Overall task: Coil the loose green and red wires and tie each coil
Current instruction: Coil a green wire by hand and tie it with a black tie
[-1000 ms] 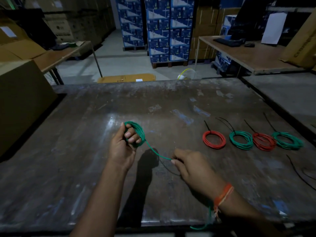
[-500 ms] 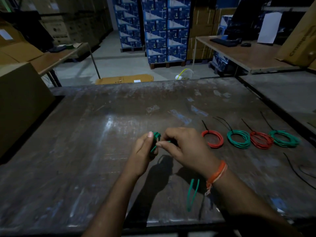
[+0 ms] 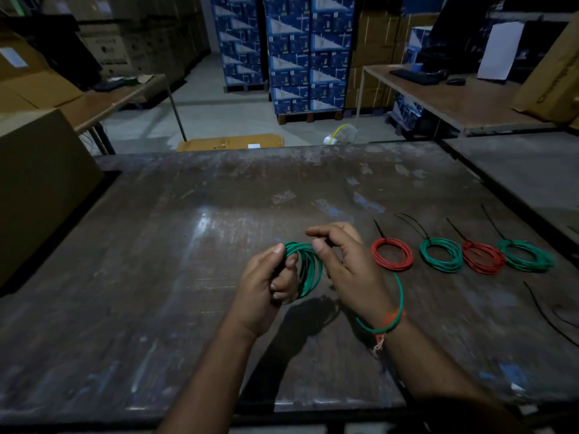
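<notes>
Four tied coils, red and green alternating, lie in a row at the right of the dark metal table (image 3: 219, 308), each with a black tie tail. At centre frame a fifth green coil (image 3: 308, 270) is held upright above the table. The left hand (image 3: 266, 286) grips its left side, fingers curled through the loops. The right hand (image 3: 341, 264) pinches the top, guiding the green tail (image 3: 398, 296) that arcs past the right wrist. Probably best to keep loops stacked evenly, feed the tail with light tension, then reach for a loose black tie (image 3: 542, 311) at right.
</notes>
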{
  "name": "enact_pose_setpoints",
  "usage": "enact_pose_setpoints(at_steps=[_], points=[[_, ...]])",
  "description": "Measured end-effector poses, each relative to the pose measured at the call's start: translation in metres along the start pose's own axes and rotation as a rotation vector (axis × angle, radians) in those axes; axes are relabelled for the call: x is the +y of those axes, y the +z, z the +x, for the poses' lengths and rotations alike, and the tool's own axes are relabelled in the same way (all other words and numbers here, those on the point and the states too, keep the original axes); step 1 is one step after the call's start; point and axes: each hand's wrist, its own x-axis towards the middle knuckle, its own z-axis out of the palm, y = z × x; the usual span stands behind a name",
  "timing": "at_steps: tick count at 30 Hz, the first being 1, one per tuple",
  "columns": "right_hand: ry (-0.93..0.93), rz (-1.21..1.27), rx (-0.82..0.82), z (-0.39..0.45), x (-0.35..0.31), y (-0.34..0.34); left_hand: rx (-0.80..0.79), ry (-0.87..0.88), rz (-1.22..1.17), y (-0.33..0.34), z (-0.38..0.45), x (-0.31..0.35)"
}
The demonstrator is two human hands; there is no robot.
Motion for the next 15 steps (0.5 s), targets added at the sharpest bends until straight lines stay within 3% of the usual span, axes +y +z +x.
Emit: enact_pose_setpoints(at_steps=[5,15], points=[[0.121,0.237,-0.065,-0.011,0.004,0.018,-0.016,-0.025,-0.151,0.008,0.003,-0.004],[0.073,0.052,0.086,-0.011,0.004,0.023,0.109,0.025,0.127,0.027,-0.004,0.003]])
